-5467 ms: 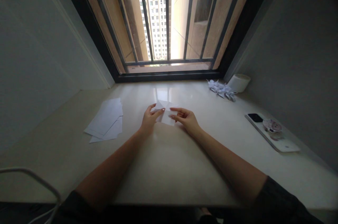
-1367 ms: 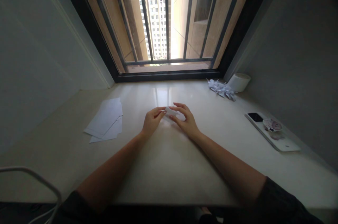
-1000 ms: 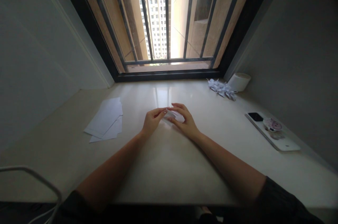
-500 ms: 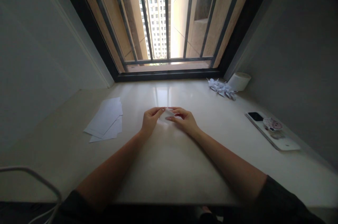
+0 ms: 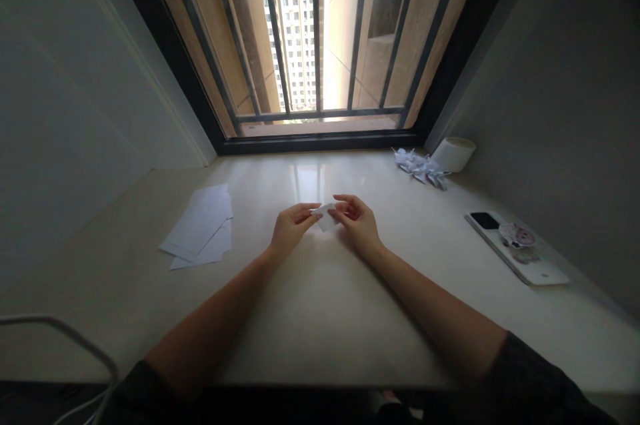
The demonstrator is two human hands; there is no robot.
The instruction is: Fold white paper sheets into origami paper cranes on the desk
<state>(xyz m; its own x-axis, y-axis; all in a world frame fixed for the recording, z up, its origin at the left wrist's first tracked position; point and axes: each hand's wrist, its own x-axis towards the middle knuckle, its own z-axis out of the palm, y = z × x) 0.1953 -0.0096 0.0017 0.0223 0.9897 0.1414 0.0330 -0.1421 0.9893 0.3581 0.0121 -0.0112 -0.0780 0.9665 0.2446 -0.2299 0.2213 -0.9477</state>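
Observation:
A small folded piece of white paper [image 5: 325, 217] is held between both hands, just above the pale stone sill [image 5: 320, 318]. My left hand [image 5: 289, 230] pinches its left end with thumb and forefinger. My right hand [image 5: 358, 225] pinches its right end, fingers curled over it. Most of the paper is hidden by the fingers.
A loose stack of white sheets [image 5: 201, 227] lies to the left. At the back right are several small folded paper figures [image 5: 420, 167] and a white roll [image 5: 453, 153]. A phone [image 5: 517, 246] lies at the right. A white cable [image 5: 60, 335] crosses the near left corner. A barred window [image 5: 320, 45] stands behind.
The paper was a wider, open shape earlier; it is now folded down small. In the last second my hands lifted slightly and closed in on it from both ends.

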